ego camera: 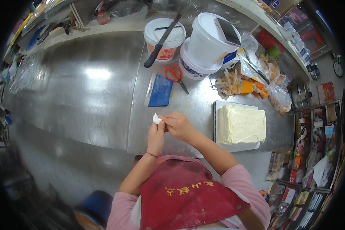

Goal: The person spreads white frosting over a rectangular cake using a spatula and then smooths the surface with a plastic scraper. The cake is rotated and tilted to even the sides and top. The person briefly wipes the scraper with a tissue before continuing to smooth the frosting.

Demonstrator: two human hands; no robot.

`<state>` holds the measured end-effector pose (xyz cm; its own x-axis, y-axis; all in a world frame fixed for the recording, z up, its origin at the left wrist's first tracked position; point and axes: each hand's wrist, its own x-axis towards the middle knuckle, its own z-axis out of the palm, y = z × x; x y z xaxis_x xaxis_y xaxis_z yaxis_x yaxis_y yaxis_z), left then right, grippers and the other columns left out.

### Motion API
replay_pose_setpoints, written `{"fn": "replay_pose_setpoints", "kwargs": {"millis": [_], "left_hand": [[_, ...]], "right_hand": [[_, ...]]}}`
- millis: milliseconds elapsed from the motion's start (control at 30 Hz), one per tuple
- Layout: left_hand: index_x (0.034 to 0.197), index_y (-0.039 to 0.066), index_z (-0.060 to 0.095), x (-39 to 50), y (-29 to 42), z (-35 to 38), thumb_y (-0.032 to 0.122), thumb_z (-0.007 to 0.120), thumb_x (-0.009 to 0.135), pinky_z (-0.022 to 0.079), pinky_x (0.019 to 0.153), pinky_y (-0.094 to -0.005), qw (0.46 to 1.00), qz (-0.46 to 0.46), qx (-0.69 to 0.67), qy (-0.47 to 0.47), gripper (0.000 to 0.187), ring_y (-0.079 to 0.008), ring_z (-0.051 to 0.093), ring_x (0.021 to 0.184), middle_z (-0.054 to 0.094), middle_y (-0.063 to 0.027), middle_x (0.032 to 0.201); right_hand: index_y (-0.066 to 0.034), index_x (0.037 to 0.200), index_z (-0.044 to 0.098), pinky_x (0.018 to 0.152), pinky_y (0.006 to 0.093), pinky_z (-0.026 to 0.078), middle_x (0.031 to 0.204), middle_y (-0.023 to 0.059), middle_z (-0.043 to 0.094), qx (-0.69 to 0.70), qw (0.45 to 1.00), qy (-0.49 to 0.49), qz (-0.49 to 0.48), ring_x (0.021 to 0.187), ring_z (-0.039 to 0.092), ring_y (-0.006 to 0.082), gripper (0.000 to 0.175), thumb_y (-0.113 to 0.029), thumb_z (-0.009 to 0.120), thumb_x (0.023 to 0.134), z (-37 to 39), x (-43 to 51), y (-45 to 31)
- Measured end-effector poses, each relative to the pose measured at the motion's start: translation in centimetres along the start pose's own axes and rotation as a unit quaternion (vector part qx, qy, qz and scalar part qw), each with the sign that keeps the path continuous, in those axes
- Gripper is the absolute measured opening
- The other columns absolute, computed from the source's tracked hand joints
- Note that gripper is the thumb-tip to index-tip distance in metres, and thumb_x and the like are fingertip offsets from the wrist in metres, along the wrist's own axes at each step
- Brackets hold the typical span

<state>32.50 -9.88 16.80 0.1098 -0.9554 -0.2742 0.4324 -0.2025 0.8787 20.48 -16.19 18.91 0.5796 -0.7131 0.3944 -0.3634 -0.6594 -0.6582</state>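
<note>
Both hands meet over the steel worktable (pixel 112 115) near its front edge. A small soft-looking white piece (pixel 156 118) pokes up between the fingers; what it is cannot be told. My left hand (pixel 156 135), with a thin bracelet at the wrist, pinches it from below. From the right, the fingertips of my right hand (pixel 178 125) close on its side, partly hiding it. Beyond the hands lies a scraper with a blue blade (pixel 161 90). To the right, a rectangular block cake covered in pale cream (pixel 242 124) rests on a white board (pixel 238 147).
Orange-handled scissors (pixel 174 75) lie behind the scraper. A black-handled knife (pixel 162 41) rests across a lidded bucket (pixel 164 36). Stacked white buckets (pixel 210 40) carry a phone (pixel 228 31). Plastic piping bags (pixel 244 86) crowd the back right. Shelves (pixel 310 164) stand at right.
</note>
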Motion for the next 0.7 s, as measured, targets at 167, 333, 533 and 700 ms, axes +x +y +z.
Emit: {"fn": "replay_pose_setpoints", "kwargs": {"millis": [167, 333, 533, 700], "left_hand": [[0.116, 0.002, 0.052, 3.1, 0.4, -3.3, 0.032, 0.044, 0.098, 0.046, 0.078, -0.0285, 0.997, -0.043, 0.023, 0.056, 0.036, -0.0134, 0.057, 0.098, 0.059, -0.0081, 0.112], [0.117, 0.007, 0.050, 8.6, 2.9, -4.4, 0.037, 0.043, 0.098, 0.040, 0.090, -0.0354, 0.953, -0.023, -0.299, 0.053, 0.036, -0.0187, 0.052, 0.108, 0.056, -0.0060, 0.118], [0.125, 0.002, 0.040, 18.5, 7.0, -1.7, 0.037, 0.042, 0.098, 0.042, 0.096, -0.0362, 0.902, -0.034, -0.424, -0.067, 0.044, -0.0301, 0.049, 0.113, 0.045, -0.0154, 0.126], [0.126, 0.001, 0.038, 22.4, 9.1, -2.0, 0.036, 0.045, 0.097, 0.041, 0.097, -0.0359, 0.908, 0.009, -0.416, -0.048, 0.046, -0.0297, 0.043, 0.122, 0.045, -0.0148, 0.126]], "right_hand": [[-0.0017, 0.114, 0.059, 0.076, 0.0328, 0.050, 0.100, 0.0143, 0.065, 0.143, 0.979, -0.080, 0.124, 0.091, 0.065, 0.0254, 0.035, 0.000, 0.057, 0.080, 0.1, 2.8, 1.7], [-0.0046, 0.140, 0.035, 0.074, 0.0275, 0.048, 0.127, 0.0120, 0.052, 0.320, 0.902, 0.072, 0.279, 0.090, 0.059, 0.0140, 0.056, -0.003, 0.057, 0.088, -2.0, 12.3, 10.1], [-0.0035, 0.116, 0.046, 0.063, 0.0265, 0.049, 0.106, 0.0111, 0.046, 0.479, 0.710, 0.266, 0.442, 0.078, 0.055, 0.0207, 0.040, -0.027, 0.062, 0.088, -4.6, 22.5, 19.8], [-0.0006, 0.104, 0.052, 0.048, 0.0277, 0.047, 0.092, 0.0101, 0.051, 0.422, 0.650, 0.379, 0.506, 0.065, 0.055, 0.0214, 0.033, -0.022, 0.067, 0.084, -4.9, 26.0, 21.8]]}}
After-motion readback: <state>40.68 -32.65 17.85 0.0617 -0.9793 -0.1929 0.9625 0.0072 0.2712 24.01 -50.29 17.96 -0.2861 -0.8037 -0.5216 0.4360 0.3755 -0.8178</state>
